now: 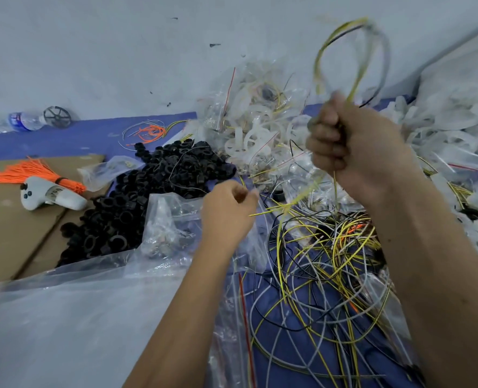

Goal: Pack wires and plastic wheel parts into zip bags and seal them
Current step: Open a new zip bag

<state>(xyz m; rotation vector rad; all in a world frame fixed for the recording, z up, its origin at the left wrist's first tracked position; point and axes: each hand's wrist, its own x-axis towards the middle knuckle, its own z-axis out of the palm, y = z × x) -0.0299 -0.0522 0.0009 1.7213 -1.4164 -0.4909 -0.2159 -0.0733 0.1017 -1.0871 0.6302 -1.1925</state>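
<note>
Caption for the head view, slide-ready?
Right hand lifts looped yellow, black and white wires; left hand pinches a yellow strand.

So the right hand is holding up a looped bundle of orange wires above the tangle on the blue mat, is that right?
Not quite. In the head view the right hand does grip a looped bundle of wires raised above the tangle on the blue mat, but those wires are yellow, black and pale grey, not orange. The orange strands lie bundled on the cardboard at the left.

Wire tangle (pixel 327 264) yellow, black, white; wheel parts (pixel 137 197) black; cable ties (pixel 33 170) orange; mat (pixel 64 138) blue.
</note>
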